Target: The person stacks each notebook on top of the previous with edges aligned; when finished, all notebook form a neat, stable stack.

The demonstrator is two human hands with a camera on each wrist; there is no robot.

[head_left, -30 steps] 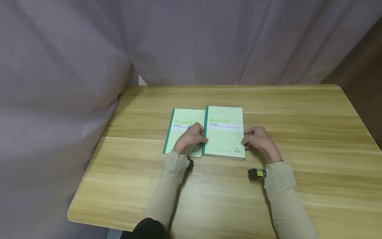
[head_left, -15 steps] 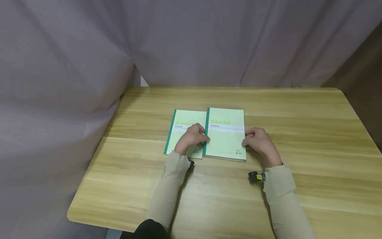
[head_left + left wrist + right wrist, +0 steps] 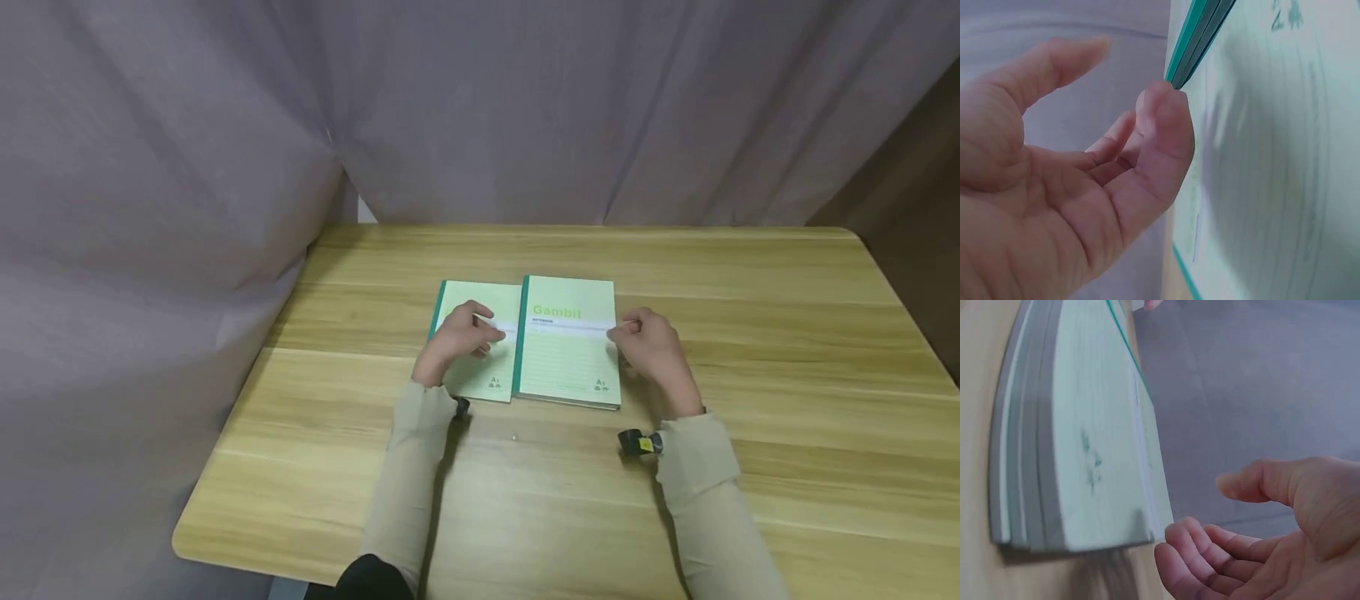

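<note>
Right now both hands sit at a green notebook stack (image 3: 567, 342) on the wooden table (image 3: 750, 350), hands apart w/ the stack between them. Left hand (image 3: 457, 337) hovers over a single green notebook (image 3: 480, 367) lying just left of the stack, its edge touching or tucked under the stack's spine; fingers are loosely bent, holding nothing. From the left wrist cam, one fingertip (image 3: 1163, 103) of the left hand (image 3: 1072, 187) touches the dark green spines at the stack (image 3: 1260, 162) edge, thumb spread away. Right hand (image 3: 651, 346) is just beside the stack's right edge, fingers relaxed & slightly curled; the right wrist cam shows the right hand (image 3: 1260, 544) near the page side of the stack (image 3: 1079, 444), not gripping, small gap visible. Stack looks to be several notebooks thick, top cover reads "Gambit". Beige sleeves cover both forearms, w/ a small black cam at each wrist. Beyond the hands hangs a grey curtain (image 3: 487, 108).
</note>
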